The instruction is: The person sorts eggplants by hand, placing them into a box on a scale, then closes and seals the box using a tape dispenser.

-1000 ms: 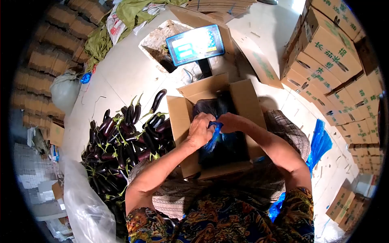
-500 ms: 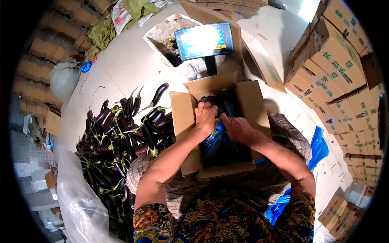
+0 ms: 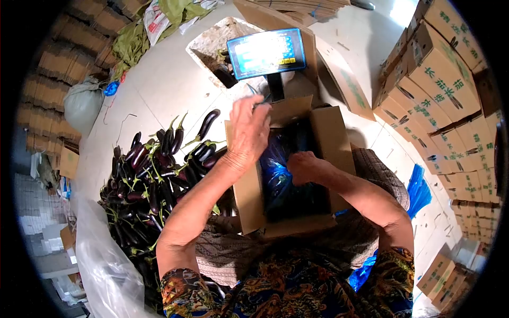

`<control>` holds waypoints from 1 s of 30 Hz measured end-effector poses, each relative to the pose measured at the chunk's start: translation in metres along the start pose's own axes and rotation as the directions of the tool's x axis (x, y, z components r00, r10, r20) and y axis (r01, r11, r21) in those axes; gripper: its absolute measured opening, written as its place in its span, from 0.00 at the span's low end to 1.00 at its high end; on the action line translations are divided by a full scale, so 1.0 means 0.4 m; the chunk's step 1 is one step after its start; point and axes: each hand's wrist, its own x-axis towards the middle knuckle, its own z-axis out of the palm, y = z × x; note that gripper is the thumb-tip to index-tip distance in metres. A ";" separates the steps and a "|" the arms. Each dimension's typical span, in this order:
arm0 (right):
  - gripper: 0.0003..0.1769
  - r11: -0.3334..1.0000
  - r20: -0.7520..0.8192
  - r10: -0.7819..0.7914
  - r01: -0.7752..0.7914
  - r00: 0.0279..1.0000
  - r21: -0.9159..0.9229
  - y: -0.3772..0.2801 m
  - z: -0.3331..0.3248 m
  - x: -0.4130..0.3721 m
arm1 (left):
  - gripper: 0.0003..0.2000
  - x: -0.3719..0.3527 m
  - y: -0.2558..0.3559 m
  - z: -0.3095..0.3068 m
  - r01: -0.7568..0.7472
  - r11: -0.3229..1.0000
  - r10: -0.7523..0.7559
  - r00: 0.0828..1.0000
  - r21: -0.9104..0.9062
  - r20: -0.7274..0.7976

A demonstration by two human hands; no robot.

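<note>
An open cardboard box point(image 3: 331, 139) stands before me with a blue plastic bag point(image 3: 277, 172) inside it. My right hand point(image 3: 307, 168) is closed on the gathered bag, knuckles up, over the middle of the box. Above the box's left flap, my left hand point(image 3: 248, 130) is raised with its fingers loosely bent and apart, and nothing shows in it. What the bag contains is hidden in dark folds. Left of the box lies a large heap of dark purple eggplants point(image 3: 154, 193).
A lit scale display point(image 3: 268, 53) on a post rises behind the box, beside a foam crate point(image 3: 204, 45). Printed cartons point(image 3: 435, 79) are stacked at right, flattened cardboard point(image 3: 58, 58) at left. Clear plastic sheeting point(image 3: 103, 259) and blue plastic point(image 3: 418, 193) lie nearby.
My left hand has let go of the bag's top and lifted up and to the left. My right hand stays on the bag, slightly lower. The box has shifted slightly.
</note>
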 end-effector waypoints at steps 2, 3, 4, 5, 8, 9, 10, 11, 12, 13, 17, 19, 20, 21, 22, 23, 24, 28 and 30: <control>0.20 0.997 0.031 0.000 0.003 1.000 -0.077 -0.013 -0.006 0.003 | 0.15 0.031 -0.009 -0.011 0.013 0.999 -0.012 1.000 0.045 -0.012; 0.20 0.994 0.021 -0.017 0.020 1.000 -0.112 -0.017 0.000 0.010 | 0.16 0.038 -0.017 -0.015 0.022 0.997 -0.020 1.000 0.069 -0.019; 0.20 0.988 0.012 -0.033 0.035 0.999 -0.147 -0.018 0.012 0.018 | 0.17 0.022 -0.043 0.004 0.049 0.998 -0.053 0.995 0.046 0.089; 0.19 0.982 0.005 -0.047 0.047 0.999 -0.184 -0.017 0.024 0.020 | 0.18 -0.012 -0.080 0.042 0.079 0.997 -0.081 0.977 0.022 0.195; 0.27 0.987 -0.123 -0.029 0.009 0.992 -0.157 0.000 0.041 0.008 | 0.17 -0.029 -0.081 0.055 0.154 0.988 -0.141 0.899 0.001 0.414; 0.29 0.994 -0.224 -0.063 0.040 0.973 -0.103 0.014 0.058 -0.001 | 0.17 -0.035 -0.063 0.040 0.183 0.983 -0.154 0.870 -0.015 0.469; 0.30 0.995 -0.324 -0.092 0.078 0.942 -0.055 0.033 0.075 -0.014 | 0.17 -0.038 -0.049 0.025 0.214 0.976 -0.169 0.837 -0.028 0.520; 0.32 0.992 -0.421 -0.115 0.122 0.900 -0.012 0.047 0.089 -0.022 | 0.17 -0.039 -0.047 0.008 0.148 0.988 -0.139 0.702 0.048 0.698; 0.33 0.983 -0.443 -0.136 0.176 0.886 0.050 0.048 0.073 -0.042 | 0.18 -0.080 -0.058 0.016 0.028 0.998 -0.061 0.753 0.060 0.655; 0.33 0.967 -0.463 -0.147 0.225 0.874 0.119 0.044 0.040 -0.085 | 0.20 -0.150 -0.070 0.040 -0.092 0.993 0.028 0.788 0.071 0.615; 0.35 0.903 -0.204 -0.290 0.338 0.935 0.266 -0.003 -0.032 -0.282 | 0.28 -0.152 -0.008 0.047 -0.209 0.959 -0.019 0.633 0.194 0.774; 0.31 0.890 -0.120 -0.404 0.420 0.907 0.176 -0.034 0.020 -0.345 | 0.36 -0.154 -0.010 0.051 -0.222 0.949 -0.058 0.569 0.222 0.820; 0.28 0.924 -0.091 -0.374 0.379 0.923 0.052 -0.054 0.043 -0.381 | 0.37 -0.161 -0.009 0.047 -0.183 0.960 -0.073 0.565 0.211 0.822; 0.25 0.930 -0.107 -0.367 0.367 0.924 -0.017 -0.056 0.068 -0.396 | 0.39 -0.168 -0.006 0.041 -0.148 0.969 -0.083 0.557 0.198 0.826; 0.22 0.934 -0.126 -0.357 0.348 0.926 -0.084 -0.049 0.102 -0.403 | 0.41 -0.167 -0.003 0.039 -0.117 0.977 -0.088 0.550 0.181 0.830; 0.16 0.931 -0.281 -0.358 0.362 0.891 -0.039 -0.017 0.174 -0.383 | 0.44 -0.149 0.001 0.032 -0.060 0.986 -0.105 0.500 0.155 0.860; 0.16 0.968 -0.175 -0.225 0.240 0.959 0.073 -0.028 0.141 -0.368 | 0.46 -0.121 0.007 0.017 0.001 0.991 -0.121 0.446 0.135 0.887; 0.23 0.969 -0.248 0.090 -0.027 0.965 0.246 -0.021 0.080 -0.268 | 0.56 -0.109 0.007 0.004 0.165 0.982 -0.140 0.325 0.090 0.935; 0.31 0.989 -0.381 0.062 -0.005 0.923 0.149 -0.014 0.093 -0.249 | 0.58 -0.111 0.030 0.006 0.120 0.988 -0.129 0.288 0.097 0.949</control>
